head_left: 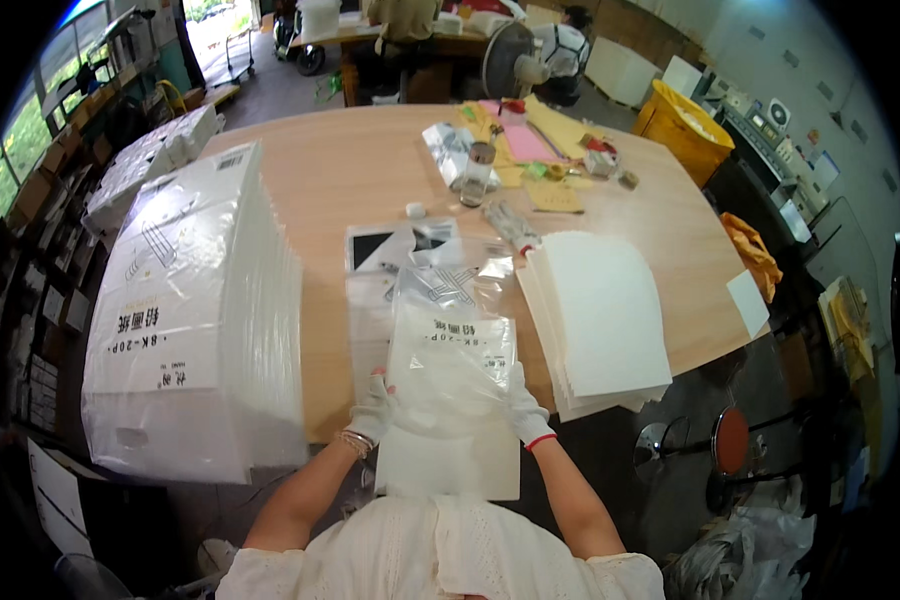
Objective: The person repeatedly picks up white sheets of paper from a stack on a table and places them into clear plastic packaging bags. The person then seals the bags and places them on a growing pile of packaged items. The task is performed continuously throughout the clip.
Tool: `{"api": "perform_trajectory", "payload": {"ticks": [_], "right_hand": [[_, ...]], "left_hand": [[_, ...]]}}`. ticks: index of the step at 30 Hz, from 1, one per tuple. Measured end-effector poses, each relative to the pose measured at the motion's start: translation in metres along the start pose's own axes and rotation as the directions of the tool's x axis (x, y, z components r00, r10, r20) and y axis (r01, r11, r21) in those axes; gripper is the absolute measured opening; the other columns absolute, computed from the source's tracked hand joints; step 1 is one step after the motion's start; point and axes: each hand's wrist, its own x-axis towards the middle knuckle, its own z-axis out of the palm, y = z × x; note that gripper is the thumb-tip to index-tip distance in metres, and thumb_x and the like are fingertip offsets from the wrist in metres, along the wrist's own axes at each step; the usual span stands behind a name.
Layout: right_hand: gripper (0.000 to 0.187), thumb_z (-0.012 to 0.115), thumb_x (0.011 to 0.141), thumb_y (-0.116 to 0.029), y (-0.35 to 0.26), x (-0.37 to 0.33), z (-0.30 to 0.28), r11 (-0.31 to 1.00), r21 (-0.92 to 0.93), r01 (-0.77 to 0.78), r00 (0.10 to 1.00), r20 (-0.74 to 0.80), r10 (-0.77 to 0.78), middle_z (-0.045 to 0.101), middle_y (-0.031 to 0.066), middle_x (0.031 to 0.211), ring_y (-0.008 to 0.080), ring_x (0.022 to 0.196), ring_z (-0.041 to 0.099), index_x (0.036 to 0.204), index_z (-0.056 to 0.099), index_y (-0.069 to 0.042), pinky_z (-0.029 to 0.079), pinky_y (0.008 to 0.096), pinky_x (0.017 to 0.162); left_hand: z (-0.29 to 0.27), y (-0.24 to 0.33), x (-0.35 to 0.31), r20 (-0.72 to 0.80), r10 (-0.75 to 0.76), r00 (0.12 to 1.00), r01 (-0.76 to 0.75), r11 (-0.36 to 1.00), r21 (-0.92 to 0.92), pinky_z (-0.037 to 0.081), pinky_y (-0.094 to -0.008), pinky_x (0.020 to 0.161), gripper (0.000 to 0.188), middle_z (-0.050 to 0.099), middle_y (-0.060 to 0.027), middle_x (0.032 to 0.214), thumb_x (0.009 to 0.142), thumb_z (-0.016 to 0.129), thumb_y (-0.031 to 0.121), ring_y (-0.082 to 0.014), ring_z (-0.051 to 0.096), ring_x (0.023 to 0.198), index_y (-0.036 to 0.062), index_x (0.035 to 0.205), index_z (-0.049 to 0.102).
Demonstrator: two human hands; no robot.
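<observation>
A clear printed plastic bag (457, 295) lies in front of me, with white paper sheets (450, 462) partly inside it. The near part of the sheets sticks out of the bag toward my body. My left hand (373, 408), in a white glove, is closed on the left edge of the sheets and bag. On the right edge, my gloved right hand (527, 408) is closed likewise; some of its fingers are hidden. More flat plastic bags (368, 285) with black printing lie underneath and beyond. To the right is a fanned stack of white paper (610, 320).
A tall pile of filled paper packs (185, 290) stands at the left. Farther off are a drinking glass (477, 175), a white cap (416, 210), a glove (511, 225) and yellow papers (555, 195). A stool (730, 440) stands beyond the table's right edge. People sit at the back.
</observation>
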Motion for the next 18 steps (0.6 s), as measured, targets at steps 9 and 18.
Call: {"api": "perform_trajectory", "payload": {"ticks": [9, 18], "right_hand": [[0.042, 0.05, 0.086, -0.019, 0.06, -0.097, 0.037, 0.896, -0.423, 0.132, 0.984, -0.052, -0.169, 0.059, 0.0172, 0.099, 0.0365, 0.083, 0.061, 0.126, 0.042, -0.008, 0.048, 0.0433, 0.072], [0.035, 0.051, 0.084, -0.018, 0.025, -0.126, 0.042, 0.663, -0.4, 0.633, 0.774, 0.295, -0.561, 0.059, 0.0214, 0.091, 0.0363, 0.081, 0.059, 0.116, 0.054, -0.004, 0.047, 0.0413, 0.066]], "left_hand": [[-0.07, 0.047, -0.111, 0.171, 0.061, 0.983, -0.038, 0.99, -0.138, 0.046, -0.0334, 0.075, 0.023, 0.051, -0.0119, 0.099, 0.085, 0.053, 0.01, -0.0224, 0.054, 0.084, 0.0001, 0.106, 0.048], [-0.098, 0.062, -0.118, 0.436, 0.176, 0.883, -0.074, 0.968, -0.242, 0.046, -0.0365, 0.067, 0.017, 0.058, -0.0166, 0.086, 0.082, 0.057, 0.013, -0.0256, 0.058, 0.077, 0.0012, 0.095, 0.058]]}}
